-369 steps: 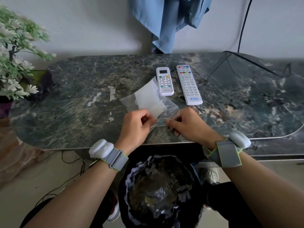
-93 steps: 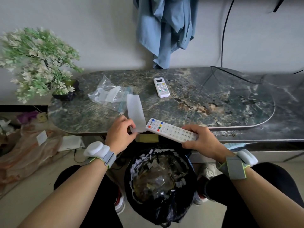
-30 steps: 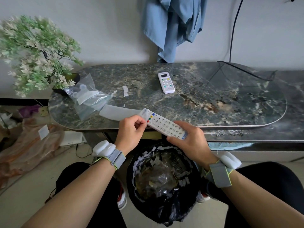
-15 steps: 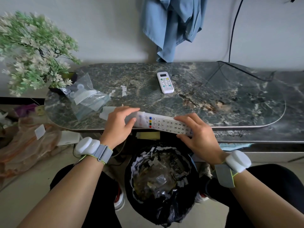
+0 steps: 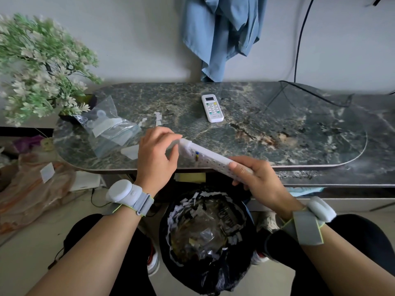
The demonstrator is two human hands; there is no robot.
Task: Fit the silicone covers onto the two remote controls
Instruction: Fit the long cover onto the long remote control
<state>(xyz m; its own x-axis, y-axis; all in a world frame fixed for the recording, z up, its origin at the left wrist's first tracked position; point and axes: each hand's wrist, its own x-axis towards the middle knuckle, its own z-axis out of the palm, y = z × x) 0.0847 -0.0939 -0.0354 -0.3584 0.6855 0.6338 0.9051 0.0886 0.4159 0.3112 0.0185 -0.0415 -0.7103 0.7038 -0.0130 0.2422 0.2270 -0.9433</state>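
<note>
**Long remote held over the desk edge, cover at its far end**

The right hand [image 5: 259,178] is clamped on the near end of the long remote [image 5: 210,158], tilted above the front edge of the desk [image 5: 299,124]. The left hand [image 5: 157,157] pinches the translucent silicone cover [image 5: 181,143] at the remote's 10 o'clock end. The small remote [image 5: 212,108] lies flat on the desk at 12 o'clock, well apart. A plastic bag [image 5: 109,127] with another cover lies at 9 o'clock, beside the plant [image 5: 40,67].
</note>
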